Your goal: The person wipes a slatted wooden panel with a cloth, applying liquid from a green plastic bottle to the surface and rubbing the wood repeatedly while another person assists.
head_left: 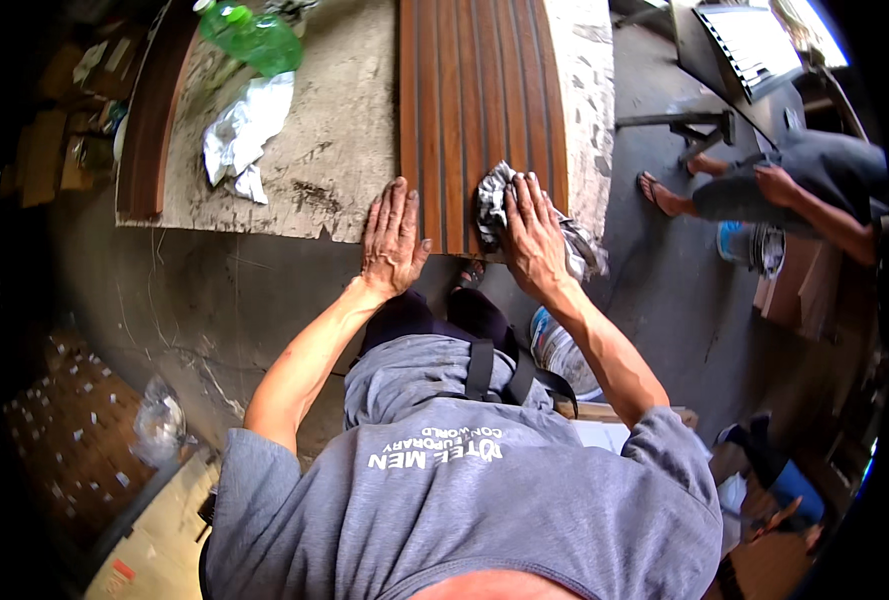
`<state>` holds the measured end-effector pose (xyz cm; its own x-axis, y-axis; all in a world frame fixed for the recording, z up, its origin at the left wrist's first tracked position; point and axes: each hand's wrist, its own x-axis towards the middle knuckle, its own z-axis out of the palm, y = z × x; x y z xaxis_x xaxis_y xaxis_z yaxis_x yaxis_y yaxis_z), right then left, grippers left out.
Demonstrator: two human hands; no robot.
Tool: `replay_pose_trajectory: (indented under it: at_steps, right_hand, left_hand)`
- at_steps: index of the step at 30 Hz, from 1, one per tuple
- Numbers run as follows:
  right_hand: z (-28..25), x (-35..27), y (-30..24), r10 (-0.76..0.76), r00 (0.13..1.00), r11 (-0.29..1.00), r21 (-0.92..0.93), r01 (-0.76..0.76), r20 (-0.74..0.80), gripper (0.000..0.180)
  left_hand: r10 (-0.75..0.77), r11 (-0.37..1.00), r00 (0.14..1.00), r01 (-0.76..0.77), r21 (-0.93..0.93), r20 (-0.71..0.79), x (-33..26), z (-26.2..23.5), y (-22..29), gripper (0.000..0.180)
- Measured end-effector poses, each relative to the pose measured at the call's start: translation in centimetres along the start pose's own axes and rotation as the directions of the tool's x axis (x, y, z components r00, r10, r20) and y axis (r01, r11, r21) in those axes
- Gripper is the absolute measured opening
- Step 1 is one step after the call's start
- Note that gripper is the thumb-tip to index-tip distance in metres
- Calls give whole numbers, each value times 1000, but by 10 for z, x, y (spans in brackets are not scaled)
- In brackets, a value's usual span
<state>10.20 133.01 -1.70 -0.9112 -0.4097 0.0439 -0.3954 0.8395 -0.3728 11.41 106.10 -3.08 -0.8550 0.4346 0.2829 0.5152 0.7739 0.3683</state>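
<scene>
A brown grooved wooden panel [479,100] lies on a rough grey worktable [344,150]. My left hand [392,240] rests flat and open on the near left corner of the panel and the table edge. My right hand [532,235] presses down on a crumpled grey rag [494,200] at the panel's near right end.
A green plastic bottle [252,35] and a crumpled white cloth [244,135] lie at the table's far left, beside a curved brown wood strip [154,120]. Another person [794,190] in sandals crouches on the concrete floor at right, near a small bucket [749,245].
</scene>
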Motion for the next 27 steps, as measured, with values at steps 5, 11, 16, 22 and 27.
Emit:
replay_pose_trajectory:
  at_steps: [5,11,16,22,27]
  right_hand:
    - [12,118,27,-43,966,998,-59,28,-254,56]
    - [26,62,-28,-353,909,915,119,385,-221,57]
    - [27,73,-37,-325,939,942,48,332,-115,54]
    - [30,216,-8,-178,933,984,-68,165,-313,50]
    - [33,175,-25,-379,871,910,42,412,-313,46]
  left_hand:
    - [-30,999,999,30,14,15,1,-5,1,72]
    - [-76,983,996,81,-162,35,-4,-16,-2,91]
    - [-50,993,998,55,-109,42,-3,-15,-2,98]
    - [-95,992,989,104,-75,118,-7,-13,-3,95]
    - [-98,988,989,111,-110,115,-6,-17,-7,94]
